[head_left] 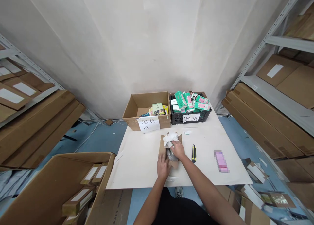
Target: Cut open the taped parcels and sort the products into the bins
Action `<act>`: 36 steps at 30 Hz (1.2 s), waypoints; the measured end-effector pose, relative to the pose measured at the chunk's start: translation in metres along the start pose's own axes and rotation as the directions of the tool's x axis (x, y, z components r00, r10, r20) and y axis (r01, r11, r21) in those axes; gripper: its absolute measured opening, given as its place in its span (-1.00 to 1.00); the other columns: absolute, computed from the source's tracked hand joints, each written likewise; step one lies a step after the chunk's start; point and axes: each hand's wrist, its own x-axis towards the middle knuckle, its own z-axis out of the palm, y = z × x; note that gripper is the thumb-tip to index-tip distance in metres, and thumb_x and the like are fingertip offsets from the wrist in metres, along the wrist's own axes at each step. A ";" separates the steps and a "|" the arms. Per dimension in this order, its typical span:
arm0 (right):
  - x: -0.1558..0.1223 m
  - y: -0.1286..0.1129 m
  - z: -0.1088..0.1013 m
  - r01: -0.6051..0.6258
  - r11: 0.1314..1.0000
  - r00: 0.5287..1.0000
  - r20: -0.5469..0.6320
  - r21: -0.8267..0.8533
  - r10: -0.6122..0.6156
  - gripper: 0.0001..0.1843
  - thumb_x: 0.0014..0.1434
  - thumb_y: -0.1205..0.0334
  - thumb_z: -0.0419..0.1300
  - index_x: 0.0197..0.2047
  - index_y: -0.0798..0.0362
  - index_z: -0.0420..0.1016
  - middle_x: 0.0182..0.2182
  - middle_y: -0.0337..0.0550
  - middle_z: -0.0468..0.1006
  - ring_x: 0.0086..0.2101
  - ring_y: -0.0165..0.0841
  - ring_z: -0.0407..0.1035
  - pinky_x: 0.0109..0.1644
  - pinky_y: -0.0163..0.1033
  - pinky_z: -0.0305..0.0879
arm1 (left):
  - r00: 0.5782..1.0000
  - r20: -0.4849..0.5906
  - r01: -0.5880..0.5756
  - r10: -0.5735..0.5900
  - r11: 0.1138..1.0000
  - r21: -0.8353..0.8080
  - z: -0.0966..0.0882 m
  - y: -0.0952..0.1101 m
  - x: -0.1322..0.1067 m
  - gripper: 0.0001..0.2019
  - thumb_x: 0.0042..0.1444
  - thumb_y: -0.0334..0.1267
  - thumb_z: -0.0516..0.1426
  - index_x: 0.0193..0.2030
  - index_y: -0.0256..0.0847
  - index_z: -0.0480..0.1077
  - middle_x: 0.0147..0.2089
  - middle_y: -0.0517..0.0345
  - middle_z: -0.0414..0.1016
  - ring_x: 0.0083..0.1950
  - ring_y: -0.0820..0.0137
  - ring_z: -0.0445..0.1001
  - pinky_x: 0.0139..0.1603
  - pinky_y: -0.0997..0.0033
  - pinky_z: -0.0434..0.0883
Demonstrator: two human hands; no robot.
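A small opened cardboard box [162,149] lies on the white table [137,164] in front of me, its flaps spread. My left hand [163,167] holds the box at its near left side, fingers bent over the edge. Crumpled white paper [171,139] sticks out at the far end of the box. My right hand [178,150] reaches over from the right, its fingers closed on this paper. Inside the box, something greyish shows between my hands, but I cannot make out what it is. A yellow and black utility knife [194,154] lies right of the box.
At the table's back stand a cardboard carton [132,123] with several small boxes and a black crate [173,119] heaped with green-and-pink boxes. A pixelated pink item [221,161] lies at right. A large carton [31,194] of parcels stands left; shelves flank both sides.
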 end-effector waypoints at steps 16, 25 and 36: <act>-0.038 -0.024 -0.030 0.253 0.959 0.966 -0.095 0.127 -0.242 -0.65 0.44 0.18 0.09 0.18 -0.01 0.58 0.16 -0.03 0.60 0.19 -0.19 0.39 0.29 -0.13 0.30 | 0.991 -0.051 0.125 -0.121 0.988 0.085 -0.004 -0.018 0.013 -0.65 0.07 -0.38 0.24 0.04 -0.16 0.53 0.46 -0.10 0.32 0.54 -0.10 0.12 0.39 -0.14 0.27; -0.034 -0.024 -0.074 0.230 0.960 0.968 -0.142 0.160 -0.208 -0.63 0.26 0.26 0.19 0.09 -0.12 0.65 0.05 -0.17 0.66 0.05 -0.21 0.49 0.20 -0.20 0.33 | 0.973 0.076 0.212 -0.217 0.974 0.079 -0.016 -0.028 0.024 -0.66 0.07 -0.43 0.19 -0.01 -0.09 0.51 0.49 0.02 0.30 0.60 -0.04 0.01 0.50 -0.10 0.14; -0.030 0.025 -0.081 0.075 0.989 0.987 -0.149 0.125 -0.056 -0.67 0.24 0.25 0.16 0.01 -0.07 0.66 0.01 -0.10 0.66 0.05 -0.16 0.48 0.17 -0.17 0.32 | 0.933 0.018 0.340 -0.360 0.896 0.287 -0.045 -0.085 0.009 -0.66 0.11 -0.46 0.10 0.00 -0.19 0.54 0.46 -0.20 0.30 0.55 -0.13 0.08 0.28 -0.07 0.36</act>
